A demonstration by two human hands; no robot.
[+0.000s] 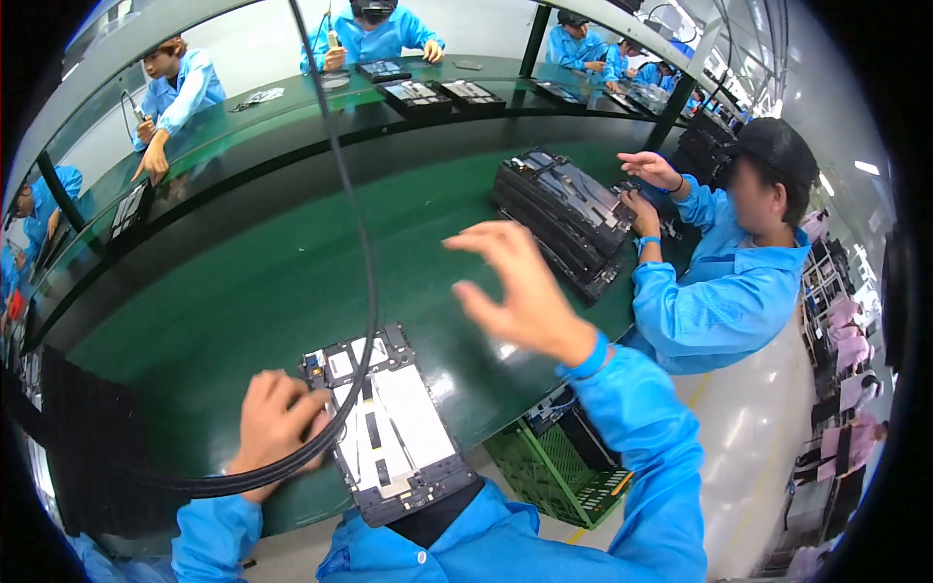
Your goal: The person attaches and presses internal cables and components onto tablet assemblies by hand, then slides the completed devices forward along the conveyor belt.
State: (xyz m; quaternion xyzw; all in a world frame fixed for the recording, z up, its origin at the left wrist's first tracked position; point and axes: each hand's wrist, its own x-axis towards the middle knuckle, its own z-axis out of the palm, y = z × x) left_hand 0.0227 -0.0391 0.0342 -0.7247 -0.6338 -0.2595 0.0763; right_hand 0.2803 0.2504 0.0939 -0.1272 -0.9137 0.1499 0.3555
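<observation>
Tablet (420,418): we best steady its nine-o'clock edge; left hand (277,420) half-curled, hold unclear; right hand (525,296) spread, empty.

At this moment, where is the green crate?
In the head view, the green crate is low, right of centre, between the green table and the person's right sleeve.

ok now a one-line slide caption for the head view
Left hand beside a flat electronic unit, right hand open above the green table, a stack of dark units beyond.
</observation>
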